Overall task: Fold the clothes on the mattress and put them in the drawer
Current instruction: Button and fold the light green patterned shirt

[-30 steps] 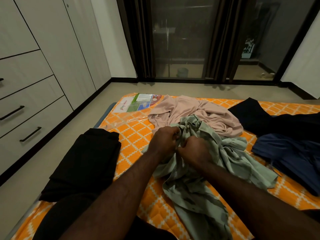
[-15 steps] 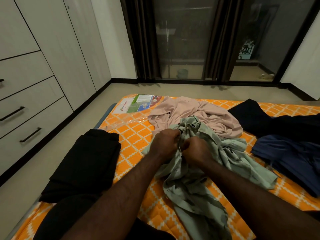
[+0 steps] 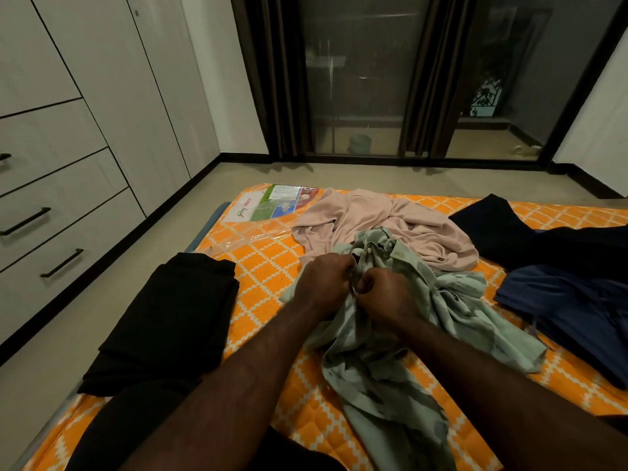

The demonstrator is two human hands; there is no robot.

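Note:
A crumpled pale green buttoned shirt (image 3: 452, 311) lies in the middle of the orange patterned mattress (image 3: 265, 260). My left hand (image 3: 323, 283) and my right hand (image 3: 384, 294) meet knuckle to knuckle at its front edge, each pinching the fabric near the buttons. Behind it sprawls a pink garment (image 3: 390, 222). A folded black garment (image 3: 170, 321) rests at the mattress's left edge. A dark blue garment (image 3: 571, 307) and a black one (image 3: 530, 236) lie on the right. Closed drawers (image 3: 61, 226) with dark handles line the left wall.
A clear plastic packet with a printed label (image 3: 272, 205) sits at the mattress's far left corner. Bare floor (image 3: 102, 300) runs between the mattress and the drawers. Dark glass doors with curtains (image 3: 356, 79) fill the far wall.
Both hands stay on the green shirt, working the fabric between their fingers; the shirt's folds near the collar have shifted slightly. Nothing else has moved.

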